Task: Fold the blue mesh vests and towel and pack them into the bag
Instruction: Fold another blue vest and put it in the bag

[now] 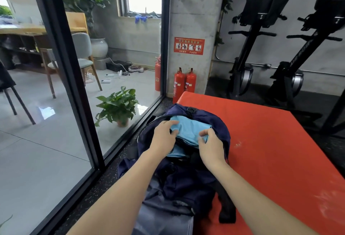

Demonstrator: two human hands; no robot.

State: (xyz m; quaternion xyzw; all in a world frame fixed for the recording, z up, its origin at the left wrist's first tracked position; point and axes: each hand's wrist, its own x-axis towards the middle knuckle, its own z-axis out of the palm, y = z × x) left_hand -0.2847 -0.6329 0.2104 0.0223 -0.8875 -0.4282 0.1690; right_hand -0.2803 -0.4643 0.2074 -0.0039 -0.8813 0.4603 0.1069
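Observation:
A navy backpack (pixel 214 118) lies open on the left edge of a red mat (pixel 270 141). Folded light blue cloth (pixel 190 128) fills its opening; I cannot tell vest from towel. My left hand (pixel 164 135) holds the cloth's left edge, thumb curled over it and fingers on top. My right hand (pixel 211 145) pinches the cloth's right side just inside the bag's rim. A second blue layer (pixel 175 153) shows lower in the opening, between my wrists. A black strap (pixel 226 208) trails over the mat near me.
A black-framed glass wall (pixel 78 85) runs along the left, with a potted plant (pixel 117 105) behind it. Two red fire extinguishers (pixel 183 83) stand by a concrete pillar beyond the mat. Black exercise machines (pixel 261 47) stand at the back right.

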